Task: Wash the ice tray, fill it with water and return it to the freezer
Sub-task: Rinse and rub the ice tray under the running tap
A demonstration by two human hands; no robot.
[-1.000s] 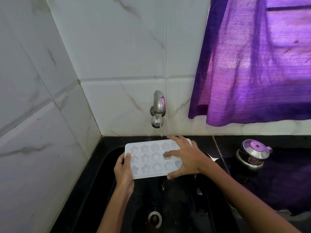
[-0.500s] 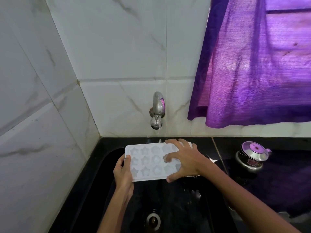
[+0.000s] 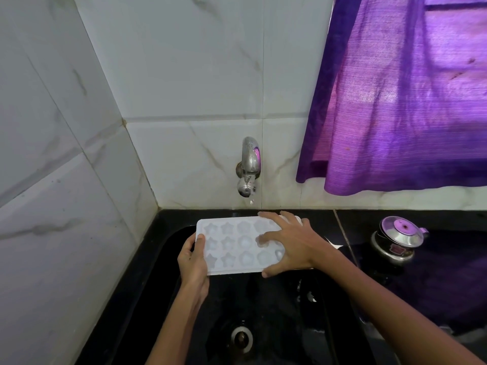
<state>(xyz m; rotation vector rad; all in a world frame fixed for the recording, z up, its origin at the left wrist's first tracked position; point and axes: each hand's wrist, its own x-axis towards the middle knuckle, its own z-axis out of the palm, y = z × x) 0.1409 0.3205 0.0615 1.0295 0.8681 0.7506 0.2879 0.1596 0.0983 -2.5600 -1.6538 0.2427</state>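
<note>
The left hand [image 3: 193, 262] grips the short left edge of the white tray [image 3: 232, 246], thumb on top, fingers curled beneath. The tray is held level over the black sink [image 3: 147, 285], just below the tap [image 3: 249, 167]. The right hand [image 3: 292, 245] lies spread on its right half, fingers wide, thumb at the near edge. A steel pot [image 3: 396, 239] stands on the table at right

Both forearms are bare up to the frame's lower edge, with no sleeve showing on either. The left hand [image 3: 193, 262] and right hand [image 3: 295, 245] seem ungloved, slim-fingered, with short nails; rings or bands, if any, cannot be made out.
</note>
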